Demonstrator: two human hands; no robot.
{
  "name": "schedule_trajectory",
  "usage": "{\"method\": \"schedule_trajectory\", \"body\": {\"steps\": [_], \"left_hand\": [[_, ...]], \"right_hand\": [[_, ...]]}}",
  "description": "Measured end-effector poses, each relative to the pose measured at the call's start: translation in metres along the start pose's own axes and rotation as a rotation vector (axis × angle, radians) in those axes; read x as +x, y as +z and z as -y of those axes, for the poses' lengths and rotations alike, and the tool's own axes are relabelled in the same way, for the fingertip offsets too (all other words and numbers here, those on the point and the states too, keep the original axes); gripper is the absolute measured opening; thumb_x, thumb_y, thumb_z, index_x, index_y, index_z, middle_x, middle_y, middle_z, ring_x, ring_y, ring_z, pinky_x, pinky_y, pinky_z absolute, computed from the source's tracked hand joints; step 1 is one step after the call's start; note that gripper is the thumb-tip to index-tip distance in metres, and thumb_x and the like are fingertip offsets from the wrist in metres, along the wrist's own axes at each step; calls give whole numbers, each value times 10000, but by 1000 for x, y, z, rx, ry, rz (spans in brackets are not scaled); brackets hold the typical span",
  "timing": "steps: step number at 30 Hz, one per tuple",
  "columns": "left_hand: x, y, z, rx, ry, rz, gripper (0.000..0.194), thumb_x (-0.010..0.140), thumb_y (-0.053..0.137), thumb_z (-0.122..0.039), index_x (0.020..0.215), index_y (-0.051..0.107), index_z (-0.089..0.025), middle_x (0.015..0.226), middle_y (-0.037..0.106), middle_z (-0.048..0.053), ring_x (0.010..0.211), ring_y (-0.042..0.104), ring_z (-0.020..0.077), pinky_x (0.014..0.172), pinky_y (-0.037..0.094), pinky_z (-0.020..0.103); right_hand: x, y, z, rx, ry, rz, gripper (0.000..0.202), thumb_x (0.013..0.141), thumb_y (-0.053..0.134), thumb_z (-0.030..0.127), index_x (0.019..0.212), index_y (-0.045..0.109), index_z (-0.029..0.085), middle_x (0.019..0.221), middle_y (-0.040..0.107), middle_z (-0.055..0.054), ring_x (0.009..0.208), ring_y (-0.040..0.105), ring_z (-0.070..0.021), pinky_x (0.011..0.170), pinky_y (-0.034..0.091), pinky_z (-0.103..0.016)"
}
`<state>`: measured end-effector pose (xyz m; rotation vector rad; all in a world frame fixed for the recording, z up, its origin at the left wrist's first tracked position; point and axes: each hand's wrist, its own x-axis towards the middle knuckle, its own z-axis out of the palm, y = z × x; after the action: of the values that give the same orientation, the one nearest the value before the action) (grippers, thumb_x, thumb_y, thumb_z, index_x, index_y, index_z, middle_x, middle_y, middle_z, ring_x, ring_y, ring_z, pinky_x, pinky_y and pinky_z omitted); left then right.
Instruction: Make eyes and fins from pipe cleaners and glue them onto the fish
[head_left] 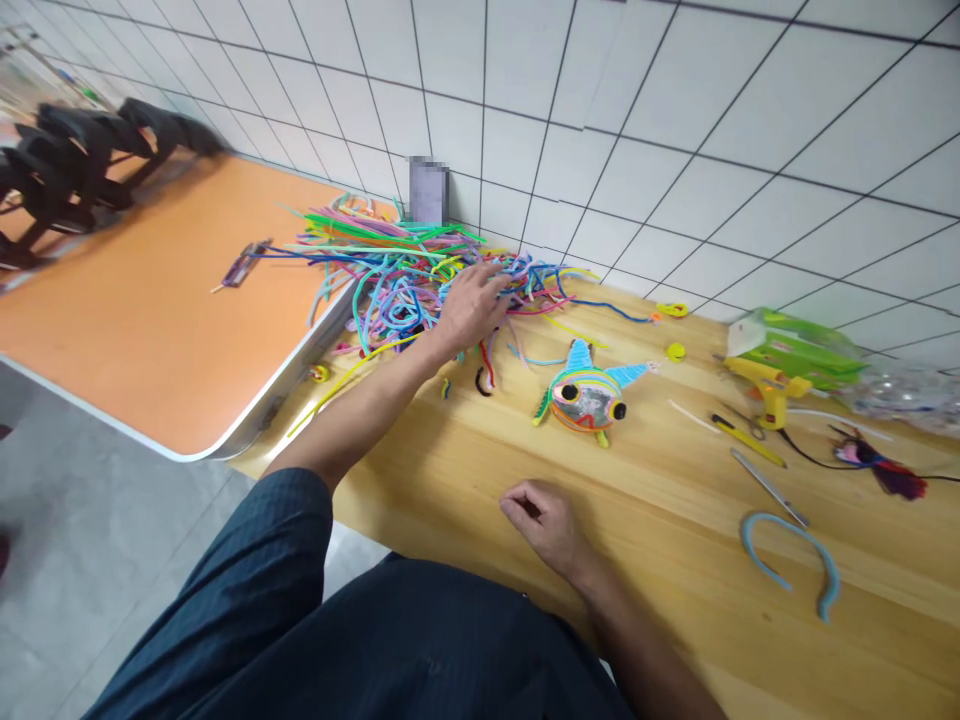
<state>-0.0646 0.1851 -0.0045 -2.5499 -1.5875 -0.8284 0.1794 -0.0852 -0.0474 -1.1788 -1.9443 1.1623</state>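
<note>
My left hand (474, 310) reaches into the right part of a tangled heap of coloured pipe cleaners (401, 305), palm down with its fingers a little spread over the strands. Near the table's front edge, my right hand (546, 522) rests on the wood with its fingers curled; nothing shows in it. Beyond the right hand lies a round animal figure (589, 402) with blue ears, black and yellow eyes and a red mouth. Short black and red pieces (484, 380) lie between the heap and the figure.
At the right are a yellow glue gun (772, 390), a green box (795, 345), a yellow pen (748, 440), a silver tool (769, 487) and a blue curved band (795, 530). A phone (429, 192) leans on the tiled wall. An orange table (165, 330) adjoins at left.
</note>
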Motion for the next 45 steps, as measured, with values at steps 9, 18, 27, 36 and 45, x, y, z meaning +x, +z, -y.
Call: {"method": "schedule_trajectory", "body": {"steps": [9, 18, 27, 36, 45], "left_hand": [[2, 3, 73, 160, -353, -221, 649, 1059, 563, -477, 1628, 482, -175, 1695, 489, 218, 1621, 386, 410, 1294, 365, 616], [16, -6, 83, 85, -396, -84, 462, 1104, 386, -271, 1465, 660, -180, 1557, 643, 161, 1440, 542, 351, 1248, 390, 544], [-1, -8, 70, 215, -429, 29, 403, 1064, 460, -282, 1353, 715, -165, 1428, 675, 202, 1376, 560, 411, 1171, 428, 558], [-19, 3, 78, 153, -422, 53, 346, 1045, 423, -192, 1249, 701, -166, 1468, 673, 202, 1394, 573, 376, 1222, 405, 561], [-19, 10, 87, 194, -415, 42, 394, 1096, 364, -265, 1264, 699, -143, 1334, 716, 209, 1342, 582, 388, 1209, 408, 562]], "right_hand": [[1, 1, -3, -4, -21, -3, 252, 1038, 642, 334, 836, 746, 224, 707, 733, -19, 640, 659, -164, 644, 487, -279], [0, 1, -1, -4, 14, -3, 279, 1045, 624, 361, 835, 743, 220, 706, 728, -20, 637, 643, -161, 628, 468, -282], [-2, 2, -2, -2, 28, -15, 293, 1049, 624, 382, 843, 754, 219, 709, 736, -17, 634, 637, -152, 629, 460, -272], [0, 2, -2, 1, -16, -28, 257, 1041, 634, 330, 836, 745, 221, 704, 735, -12, 627, 643, -147, 622, 452, -265], [-2, 3, -5, -7, -9, -33, 283, 1053, 633, 353, 832, 743, 215, 702, 727, -8, 630, 637, -144, 621, 440, -265]]}}
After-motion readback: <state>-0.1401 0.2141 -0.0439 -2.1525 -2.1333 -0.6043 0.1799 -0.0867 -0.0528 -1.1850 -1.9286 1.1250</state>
